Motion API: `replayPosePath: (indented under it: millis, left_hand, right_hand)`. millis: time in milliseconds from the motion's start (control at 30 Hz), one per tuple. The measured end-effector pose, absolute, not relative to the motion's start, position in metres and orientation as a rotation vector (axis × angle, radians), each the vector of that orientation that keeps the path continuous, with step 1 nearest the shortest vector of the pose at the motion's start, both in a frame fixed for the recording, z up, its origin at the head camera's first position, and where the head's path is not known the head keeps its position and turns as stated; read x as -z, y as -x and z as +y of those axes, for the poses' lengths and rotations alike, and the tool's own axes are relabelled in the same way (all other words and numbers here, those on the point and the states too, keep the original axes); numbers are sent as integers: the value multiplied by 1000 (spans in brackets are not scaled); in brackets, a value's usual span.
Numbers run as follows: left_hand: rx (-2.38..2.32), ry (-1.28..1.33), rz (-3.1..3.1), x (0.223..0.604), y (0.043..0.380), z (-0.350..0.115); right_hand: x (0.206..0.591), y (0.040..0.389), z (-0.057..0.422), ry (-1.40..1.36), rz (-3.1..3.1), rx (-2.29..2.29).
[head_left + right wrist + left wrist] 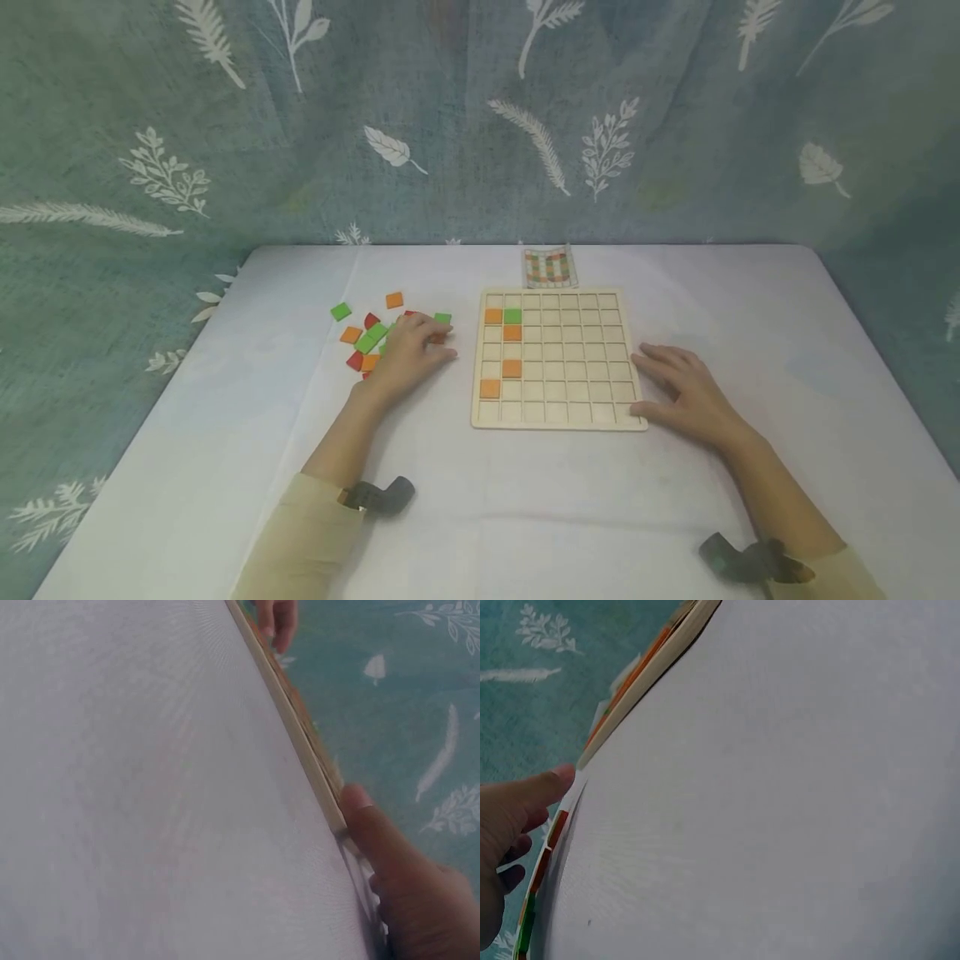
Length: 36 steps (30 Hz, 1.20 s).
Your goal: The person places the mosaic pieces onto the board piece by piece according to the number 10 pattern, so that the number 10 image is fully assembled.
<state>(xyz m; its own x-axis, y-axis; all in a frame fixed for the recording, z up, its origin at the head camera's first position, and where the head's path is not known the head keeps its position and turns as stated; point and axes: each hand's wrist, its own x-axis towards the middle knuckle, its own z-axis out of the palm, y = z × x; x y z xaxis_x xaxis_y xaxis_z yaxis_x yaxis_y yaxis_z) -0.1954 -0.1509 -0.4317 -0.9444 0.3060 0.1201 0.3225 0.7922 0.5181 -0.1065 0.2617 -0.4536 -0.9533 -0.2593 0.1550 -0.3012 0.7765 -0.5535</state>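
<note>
A light wooden grid board (558,427) lies on the table, with one green tile (512,317) and several orange tiles (490,389) in its two left columns. My left hand (408,354) reaches over a loose pile of tiles (371,338) left of the board. Its thumb stands apart from the bent fingers, and an orange tile (437,339) shows in the gap between them. Part of the pile is hidden under that hand. Against the board's right edge rests my right hand (686,396), fingers spread. In the right wrist view its thumb (367,817) touches the board's corner.
Behind the board a small pattern card (550,267) with coloured squares lies near the table's far edge. Red quarter-round pieces (372,321) are mixed in among the green and orange squares. A white cloth covers the table (525,517); a green leaf-print curtain (465,192) hangs behind it.
</note>
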Motion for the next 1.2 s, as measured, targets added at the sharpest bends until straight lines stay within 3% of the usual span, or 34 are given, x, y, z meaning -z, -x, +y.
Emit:
replayPosePath:
  millis: [567, 1200]
  left_hand:
    - [780, 385, -3028, 433, 204, -156]
    - [732, 497, -2905, 442, 197, -160]
  right_hand:
    - [457, 110, 264, -487, -2877, -893]
    - [454, 108, 262, -472, -2883, -910]
